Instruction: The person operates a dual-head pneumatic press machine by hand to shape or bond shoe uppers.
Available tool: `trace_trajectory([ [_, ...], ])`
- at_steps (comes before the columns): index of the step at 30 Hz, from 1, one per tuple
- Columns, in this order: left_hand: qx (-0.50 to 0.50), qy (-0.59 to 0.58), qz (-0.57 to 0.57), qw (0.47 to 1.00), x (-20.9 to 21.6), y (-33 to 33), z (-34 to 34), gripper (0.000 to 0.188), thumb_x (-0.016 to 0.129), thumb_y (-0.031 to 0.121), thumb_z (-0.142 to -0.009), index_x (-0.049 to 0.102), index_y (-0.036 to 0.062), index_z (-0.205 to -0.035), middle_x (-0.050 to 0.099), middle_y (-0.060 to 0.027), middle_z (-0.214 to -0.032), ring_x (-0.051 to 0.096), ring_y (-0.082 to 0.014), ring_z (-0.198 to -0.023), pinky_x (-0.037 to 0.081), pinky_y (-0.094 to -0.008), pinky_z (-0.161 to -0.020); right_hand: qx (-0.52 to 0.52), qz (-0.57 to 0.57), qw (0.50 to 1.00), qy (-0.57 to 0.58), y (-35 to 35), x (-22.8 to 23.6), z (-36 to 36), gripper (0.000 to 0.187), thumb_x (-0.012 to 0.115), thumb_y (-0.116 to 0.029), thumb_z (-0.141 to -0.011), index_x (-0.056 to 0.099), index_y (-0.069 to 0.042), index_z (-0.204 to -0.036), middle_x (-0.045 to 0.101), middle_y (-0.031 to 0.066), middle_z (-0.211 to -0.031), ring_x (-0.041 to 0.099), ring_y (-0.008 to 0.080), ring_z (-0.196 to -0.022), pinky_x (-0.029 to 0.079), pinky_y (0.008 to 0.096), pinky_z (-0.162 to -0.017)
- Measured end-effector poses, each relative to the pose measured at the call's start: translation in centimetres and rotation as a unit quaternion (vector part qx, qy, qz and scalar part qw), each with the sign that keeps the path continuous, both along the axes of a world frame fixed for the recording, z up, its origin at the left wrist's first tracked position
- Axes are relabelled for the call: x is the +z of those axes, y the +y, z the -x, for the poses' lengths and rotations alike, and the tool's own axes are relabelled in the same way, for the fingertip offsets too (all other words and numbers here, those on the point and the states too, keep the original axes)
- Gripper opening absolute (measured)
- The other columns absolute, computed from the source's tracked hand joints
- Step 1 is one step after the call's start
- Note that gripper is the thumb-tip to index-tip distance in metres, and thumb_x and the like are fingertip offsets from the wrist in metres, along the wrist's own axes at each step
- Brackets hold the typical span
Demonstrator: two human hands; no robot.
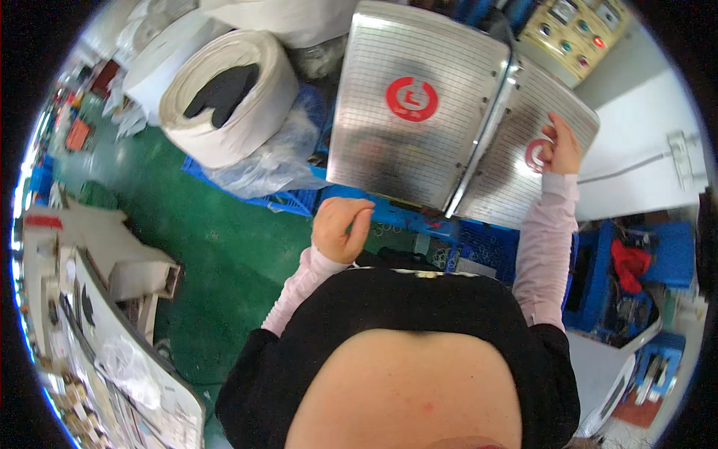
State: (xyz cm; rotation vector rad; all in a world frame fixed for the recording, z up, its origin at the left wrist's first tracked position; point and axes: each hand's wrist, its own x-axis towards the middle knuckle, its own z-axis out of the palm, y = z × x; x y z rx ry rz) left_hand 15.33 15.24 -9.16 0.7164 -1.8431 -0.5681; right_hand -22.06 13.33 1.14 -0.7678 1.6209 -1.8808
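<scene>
Two shiny metal panels (419, 150) with fine lines and red round marks lie in front of me, parted by a raised metal strip (486, 138). My left hand (342, 227) is just off the near edge of the larger panel, its fingers curled in and thumb alongside. Nothing shows in it, though the inner side of the fingers is hidden. Over the right-hand panel (508, 142), beside its red mark, is my right hand (562, 146). Its fingers are loosely bent and a little apart, with no object visible between them.
On the left, a large white roll (232, 105) carries a black fabric piece (223, 93), with clear plastic sheeting (269, 165) below. A control box (576, 34) with buttons and a lit red lamp stands at far right. Blue crates (486, 254) holding small rings sit under the panels' near edge.
</scene>
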Motion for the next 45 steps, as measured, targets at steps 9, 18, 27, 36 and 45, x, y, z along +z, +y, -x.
trace_trajectory([
  [9, 0.034, 0.036, -0.052, 0.997, -0.3, -0.2, 0.4, 0.017, 0.057, -0.002, -0.077, 0.062, 0.0022, -0.093, 0.064, -0.0062, -0.074, 0.060, -0.0217, -0.068, 0.045, -0.0306, -0.067, -0.006, -0.001, 1.000, -0.002, -0.3, 0.3, -0.2, 0.027, 0.058, -0.018, -0.086, 0.059, -0.003, -0.109, 0.057, 0.0072, -0.077, 0.032, 0.0057, -0.040, 0.022, 0.0198, -0.035],
  [18, 0.024, 0.025, -0.063, 0.997, -0.1, -0.3, 0.6, 0.015, 0.057, -0.002, -0.079, 0.062, 0.0019, -0.092, 0.064, -0.0059, -0.073, 0.059, -0.0208, -0.068, 0.045, -0.0303, -0.067, 0.009, -0.020, 1.000, 0.008, -0.5, 0.8, -0.4, 0.028, 0.057, -0.019, -0.085, 0.059, -0.002, -0.107, 0.060, 0.0087, -0.078, 0.035, 0.0065, -0.039, 0.027, 0.0195, -0.036],
  [27, 0.013, 0.021, -0.071, 0.997, -0.3, -0.7, 0.8, 0.011, 0.054, 0.003, -0.082, 0.062, 0.0012, -0.090, 0.064, -0.0070, -0.073, 0.059, -0.0221, -0.068, 0.045, -0.0313, -0.067, 0.043, -0.015, 0.999, 0.024, -1.4, 0.9, 0.7, 0.030, 0.054, -0.021, -0.086, 0.058, -0.002, -0.108, 0.062, 0.0118, -0.081, 0.036, 0.0069, -0.038, 0.027, 0.0200, -0.035],
  [36, 0.000, 0.024, -0.065, 0.998, 0.1, -0.9, 1.1, 0.012, 0.053, 0.006, -0.084, 0.062, 0.0010, -0.089, 0.064, -0.0074, -0.074, 0.058, -0.0228, -0.068, 0.044, -0.0318, -0.068, 0.040, -0.032, 0.998, 0.043, -1.9, 1.4, 0.9, 0.031, 0.056, -0.022, -0.085, 0.058, -0.001, -0.107, 0.063, 0.0124, -0.082, 0.037, 0.0071, -0.037, 0.028, 0.0200, -0.035],
  [45, 0.013, 0.015, -0.071, 0.997, -0.3, -0.4, 1.6, 0.013, 0.054, 0.002, -0.082, 0.061, 0.0009, -0.093, 0.064, -0.0075, -0.074, 0.059, -0.0219, -0.070, 0.045, -0.0309, -0.068, 0.050, -0.050, 0.994, 0.086, -2.4, 3.0, 0.3, 0.033, 0.052, -0.027, -0.088, 0.057, -0.001, -0.108, 0.062, 0.0105, -0.082, 0.030, 0.0045, -0.038, 0.023, 0.0194, -0.035],
])
